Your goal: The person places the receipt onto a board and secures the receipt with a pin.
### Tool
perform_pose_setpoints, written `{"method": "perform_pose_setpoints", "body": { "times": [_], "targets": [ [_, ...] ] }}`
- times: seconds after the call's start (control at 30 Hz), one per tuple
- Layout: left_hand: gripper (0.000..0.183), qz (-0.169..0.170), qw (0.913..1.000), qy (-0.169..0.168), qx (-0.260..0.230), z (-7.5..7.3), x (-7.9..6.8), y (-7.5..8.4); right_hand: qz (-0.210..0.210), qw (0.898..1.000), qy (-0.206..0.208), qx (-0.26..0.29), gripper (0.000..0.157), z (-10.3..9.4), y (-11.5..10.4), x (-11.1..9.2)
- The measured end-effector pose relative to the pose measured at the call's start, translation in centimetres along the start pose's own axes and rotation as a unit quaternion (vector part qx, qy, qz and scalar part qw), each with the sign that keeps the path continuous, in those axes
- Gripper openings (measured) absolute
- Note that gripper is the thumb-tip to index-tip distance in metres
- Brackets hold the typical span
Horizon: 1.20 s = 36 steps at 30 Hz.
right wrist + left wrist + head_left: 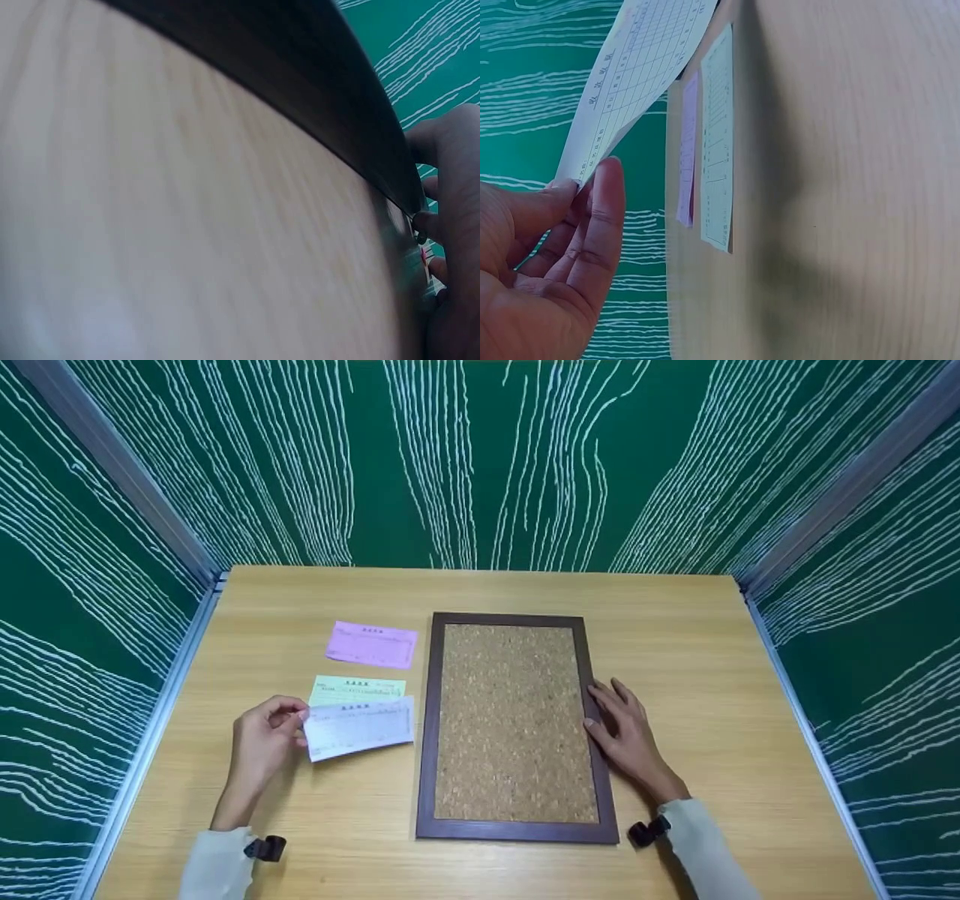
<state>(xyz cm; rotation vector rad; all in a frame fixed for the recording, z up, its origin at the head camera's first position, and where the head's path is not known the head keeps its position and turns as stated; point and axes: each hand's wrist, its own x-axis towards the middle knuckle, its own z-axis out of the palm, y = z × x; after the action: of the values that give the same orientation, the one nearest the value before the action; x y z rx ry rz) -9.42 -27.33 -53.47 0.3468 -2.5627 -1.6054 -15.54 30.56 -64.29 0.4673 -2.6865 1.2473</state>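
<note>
My left hand (266,735) pinches a white printed paper slip (361,729) by its left end, between thumb and fingers. The slip is raised off the table; in the left wrist view its near corner bends at the thumb. Behind it lies a green slip (356,687), partly covered by the white one in the head view. A pink slip (373,645) lies flat farther back. To the right is a cork board (517,720) with a dark brown frame. My right hand (630,735) rests along the frame's right edge, fingertips touching it and fingers fairly straight.
Everything lies on a light wooden table (690,660). Green panels with white wavy lines (480,465) enclose it at the back and sides, with metal posts (142,480) in the corners. Both wrists wear a small black camera (266,849).
</note>
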Motion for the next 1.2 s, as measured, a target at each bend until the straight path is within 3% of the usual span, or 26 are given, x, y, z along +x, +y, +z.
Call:
{"method": "perform_pose_setpoints", "body": {
  "times": [0.37, 0.83, 1.2],
  "targets": [
    [0.011, -0.008, 0.9998, -0.011, -0.011, 0.0, 1.1, 1.0, -0.007, 1.000, 0.008, -0.003, 0.057, 0.1, 0.3, -0.1],
    [0.016, -0.006, 0.9973, -0.016, -0.072, 0.6, 2.1, 0.7, -0.016, 1.000, 0.015, -0.008, 0.058, 0.2, 0.2, -0.1],
    [0.016, -0.005, 0.9970, -0.026, -0.072, 1.3, 2.5, 1.0, -0.023, 1.000, 0.018, -0.010, 0.057, 0.2, 0.2, 0.0]
  ]
}}
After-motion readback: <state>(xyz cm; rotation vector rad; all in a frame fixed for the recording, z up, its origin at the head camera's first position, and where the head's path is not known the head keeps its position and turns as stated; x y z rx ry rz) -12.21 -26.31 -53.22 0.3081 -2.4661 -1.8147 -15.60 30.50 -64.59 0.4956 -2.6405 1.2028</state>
